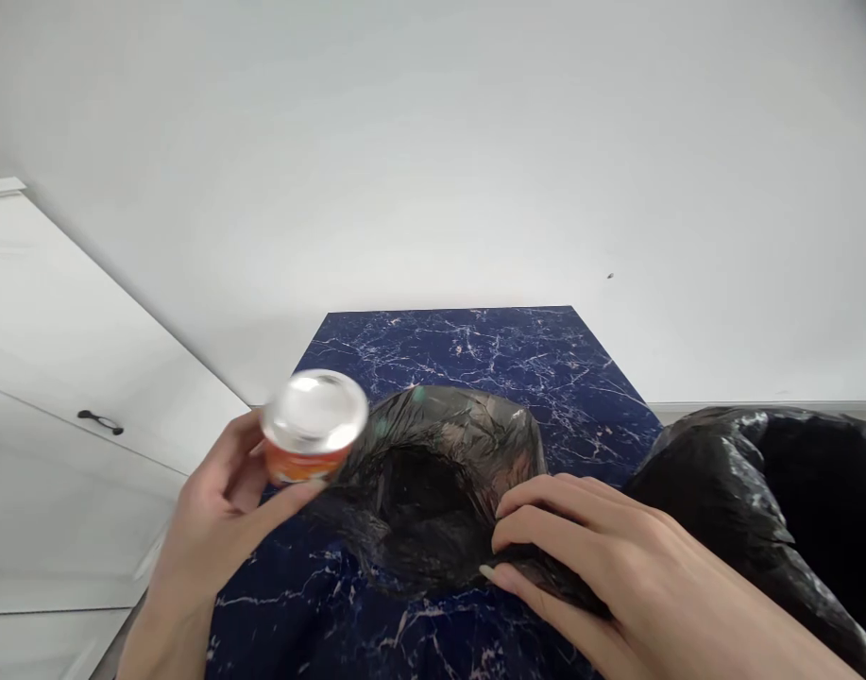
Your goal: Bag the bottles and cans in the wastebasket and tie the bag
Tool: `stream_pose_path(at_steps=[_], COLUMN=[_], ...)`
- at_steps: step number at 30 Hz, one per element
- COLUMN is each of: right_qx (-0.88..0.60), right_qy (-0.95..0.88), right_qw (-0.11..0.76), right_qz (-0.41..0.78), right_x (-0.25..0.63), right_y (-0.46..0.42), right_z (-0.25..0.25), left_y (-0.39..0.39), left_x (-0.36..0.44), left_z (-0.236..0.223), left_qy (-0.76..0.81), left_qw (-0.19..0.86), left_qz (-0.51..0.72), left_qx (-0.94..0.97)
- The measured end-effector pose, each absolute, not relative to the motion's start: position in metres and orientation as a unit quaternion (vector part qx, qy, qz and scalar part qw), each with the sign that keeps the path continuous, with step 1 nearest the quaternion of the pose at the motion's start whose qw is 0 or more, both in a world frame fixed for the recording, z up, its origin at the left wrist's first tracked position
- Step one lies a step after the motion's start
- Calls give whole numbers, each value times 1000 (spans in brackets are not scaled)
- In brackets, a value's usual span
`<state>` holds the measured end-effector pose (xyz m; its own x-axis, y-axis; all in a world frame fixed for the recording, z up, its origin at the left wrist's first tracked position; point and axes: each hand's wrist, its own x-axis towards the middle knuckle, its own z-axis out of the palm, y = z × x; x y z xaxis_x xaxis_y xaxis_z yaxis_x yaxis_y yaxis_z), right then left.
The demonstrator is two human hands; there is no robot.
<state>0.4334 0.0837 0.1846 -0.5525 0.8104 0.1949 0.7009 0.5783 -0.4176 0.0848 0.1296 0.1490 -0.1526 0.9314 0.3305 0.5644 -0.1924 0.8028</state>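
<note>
A tin can (316, 416) with a bare metal end and an orange-red label is in my left hand (224, 510), fingers and thumb wrapped round its side. The can is a little blurred and hangs at the left of a black plastic bag (467, 416). This bag stands on the blue table, its mouth open upward and its inside dark. My right hand (581, 538) grips the bag's right rim, thumb on the near side and fingers over the edge. What lies inside the bag cannot be made out.
The table (475, 340) has a dark blue marbled top and meets a white wall (433, 170). At the right is a second, larger black bag (708, 472), also open. A white cabinet (85, 321) with a dark handle (99, 421) stands at the left.
</note>
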Motion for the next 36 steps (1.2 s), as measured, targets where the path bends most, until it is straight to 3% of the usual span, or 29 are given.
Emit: stream_pose_path(at_steps=[3, 5, 11, 16, 29, 36], right_qx=[-434, -436, -447, -446, -441, -431], right_qy=[-870, -869, -865, -867, -875, -880], right_qw=[183, 175, 144, 132, 163, 171], right_qz=[146, 153, 178, 178, 118, 103], right_x=[433, 433, 431, 434, 433, 436], right_y=[83, 82, 81, 81, 82, 83], right_z=[184, 183, 183, 186, 177, 176], left_y=[122, 117, 103, 99, 115, 141], left_x=[68, 55, 31, 10, -26, -34], left_z=[132, 126, 122, 109, 114, 123], left_qy=[576, 606, 811, 836, 761, 759], left_qw=[289, 274, 91, -9, -85, -44], left_qz=[574, 588, 396, 288, 181, 113], left_qx=[505, 460, 421, 468, 618, 640])
